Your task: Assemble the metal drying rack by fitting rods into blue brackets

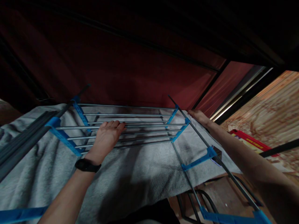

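A rack of grey metal rods (149,142) and blue plastic brackets (65,141) lies on a grey blanket (149,174). My left hand (109,133), with a black band on its wrist, has its fingers curled over one of the long cross rods near the middle. Over at the right, my right hand (198,116) is beside the rack's far right end, close to the blanket's edge. Its fingers are dim and partly hidden, so their grip does not show. Long side poles (201,137) run toward me, with more blue brackets (196,160) between them on the right.
Several loose grey tubes (28,137) lie at the left. A dark red panel (130,71) rises behind the blanket. Under my right arm is a phone-like dark object (217,155). A red and yellow package (252,141) and a black metal chair frame (193,199) are at the right.
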A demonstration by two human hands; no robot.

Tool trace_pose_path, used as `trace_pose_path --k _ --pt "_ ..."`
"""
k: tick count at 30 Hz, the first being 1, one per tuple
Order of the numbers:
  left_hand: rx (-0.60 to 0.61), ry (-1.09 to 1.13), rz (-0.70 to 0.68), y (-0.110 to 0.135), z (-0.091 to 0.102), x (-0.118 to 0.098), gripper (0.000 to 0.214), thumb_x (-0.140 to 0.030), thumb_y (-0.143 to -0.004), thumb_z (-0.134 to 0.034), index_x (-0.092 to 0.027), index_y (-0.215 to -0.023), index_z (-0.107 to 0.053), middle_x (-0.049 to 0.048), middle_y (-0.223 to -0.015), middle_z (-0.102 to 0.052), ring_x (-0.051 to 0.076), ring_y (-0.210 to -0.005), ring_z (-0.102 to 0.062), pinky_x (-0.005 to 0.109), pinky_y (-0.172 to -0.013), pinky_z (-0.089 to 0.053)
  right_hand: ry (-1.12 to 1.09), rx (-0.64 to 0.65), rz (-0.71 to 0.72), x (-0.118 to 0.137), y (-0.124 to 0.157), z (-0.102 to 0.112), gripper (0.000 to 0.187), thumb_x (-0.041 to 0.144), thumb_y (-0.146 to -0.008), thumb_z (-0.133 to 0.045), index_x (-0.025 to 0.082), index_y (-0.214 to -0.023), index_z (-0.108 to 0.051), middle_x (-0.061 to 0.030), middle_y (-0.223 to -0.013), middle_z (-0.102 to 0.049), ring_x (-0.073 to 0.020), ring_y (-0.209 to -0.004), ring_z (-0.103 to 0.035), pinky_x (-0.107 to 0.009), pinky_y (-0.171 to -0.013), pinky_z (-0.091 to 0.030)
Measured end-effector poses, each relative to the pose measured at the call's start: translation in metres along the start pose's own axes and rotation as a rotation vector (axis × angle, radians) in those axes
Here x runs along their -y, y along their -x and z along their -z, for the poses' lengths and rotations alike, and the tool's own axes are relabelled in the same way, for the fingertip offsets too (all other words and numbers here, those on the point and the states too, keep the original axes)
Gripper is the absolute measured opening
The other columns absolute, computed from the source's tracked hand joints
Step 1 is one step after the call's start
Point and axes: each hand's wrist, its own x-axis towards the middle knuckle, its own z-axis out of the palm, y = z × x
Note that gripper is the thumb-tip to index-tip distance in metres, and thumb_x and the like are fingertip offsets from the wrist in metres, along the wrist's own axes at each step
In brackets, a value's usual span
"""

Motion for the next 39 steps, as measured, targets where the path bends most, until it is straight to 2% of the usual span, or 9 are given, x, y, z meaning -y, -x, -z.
trace_pose_path --k 5,8,11,18,23,27,34,39 --pt "-0.033 0.003 -0.027 0.000 0.001 0.001 0.030 -0.034 -0.099 -0.044 -0.022 -0.116 -0.067 0.0088 -0.089 -0.063 0.030 -0.092 -0.062 0.042 -0.083 -0.040 -0.391 0.136 -0.323 -0.017 0.038 -0.026 0.041 0.053 -0.098 -0.052 0.018 -0.084 -0.066 -0.0088 -0.081 -0.071 -0.0226 -0.080 -0.069 -0.036 -0.080 -0.058" --pt "-0.052 -0.045 -0.068 0.001 0.005 0.003 0.032 -0.033 -0.101 -0.042 -0.021 -0.118 -0.067 0.0092 -0.088 -0.065 0.029 -0.089 -0.061 0.041 -0.078 -0.039 -0.589 0.147 -0.451 -0.018 0.046 -0.040 0.039 0.044 -0.103 -0.040 0.020 -0.085 -0.064 -0.0094 -0.085 -0.072 -0.0216 -0.084 -0.071 -0.034 -0.083 -0.058" --pt "-0.077 -0.082 -0.107 0.003 0.009 0.007 0.033 -0.034 -0.102 -0.041 -0.020 -0.116 -0.067 0.0087 -0.087 -0.066 0.028 -0.087 -0.062 0.040 -0.075 -0.038 -0.699 0.139 -0.528 -0.015 0.046 -0.044 0.036 0.036 -0.104 -0.038 0.021 -0.085 -0.064 -0.0083 -0.084 -0.072 -0.0207 -0.085 -0.071 -0.032 -0.085 -0.058" --pt "-0.071 -0.103 -0.103 0.003 0.008 0.014 0.032 -0.036 -0.102 -0.043 -0.021 -0.116 -0.067 0.0078 -0.087 -0.067 0.026 -0.086 -0.062 0.039 -0.074 -0.036 -0.764 0.119 -0.598 -0.009 0.045 -0.044 0.028 0.034 -0.103 -0.047 0.021 -0.090 -0.068 -0.0060 -0.089 -0.073 -0.0179 -0.086 -0.070 -0.029 -0.085 -0.057" --pt "-0.064 -0.037 -0.083 0.002 0.010 0.012 0.031 -0.035 -0.101 -0.044 -0.020 -0.114 -0.068 0.0092 -0.087 -0.067 0.027 -0.086 -0.062 0.039 -0.074 -0.036 -0.760 0.109 -0.607 -0.012 0.046 -0.044 0.026 0.037 -0.102 -0.051 0.023 -0.091 -0.070 -0.0052 -0.091 -0.073 -0.0173 -0.086 -0.069 -0.028 -0.084 -0.057" --pt "-0.071 -0.066 -0.089 0.002 0.010 0.012 0.032 -0.035 -0.101 -0.044 -0.019 -0.115 -0.068 0.0091 -0.087 -0.067 0.027 -0.087 -0.063 0.040 -0.074 -0.037 -0.753 0.101 -0.598 -0.017 0.045 -0.045 0.022 0.040 -0.099 -0.056 0.024 -0.092 -0.070 -0.0041 -0.091 -0.073 -0.0178 -0.086 -0.068 -0.029 -0.084 -0.056" --pt "-0.068 -0.097 -0.083 -0.001 0.011 0.014 0.036 -0.036 -0.102 -0.041 -0.019 -0.119 -0.068 0.0081 -0.088 -0.068 0.027 -0.086 -0.064 0.039 -0.074 -0.038 -0.760 0.115 -0.578 -0.018 0.045 -0.045 0.024 0.042 -0.098 -0.055 0.025 -0.093 -0.071 -0.0033 -0.084 -0.071 -0.0183 -0.084 -0.067 -0.032 -0.086 -0.056" --pt "-0.036 -0.099 -0.085 -0.002 0.009 0.017 0.036 -0.036 -0.103 -0.041 -0.020 -0.119 -0.068 0.0083 -0.088 -0.069 0.027 -0.087 -0.065 0.039 -0.074 -0.038 -0.760 0.126 -0.580 -0.015 0.046 -0.044 0.025 0.040 -0.100 -0.053 0.025 -0.092 -0.070 -0.0028 -0.092 -0.071 -0.0166 -0.082 -0.066 -0.029 -0.084 -0.055"
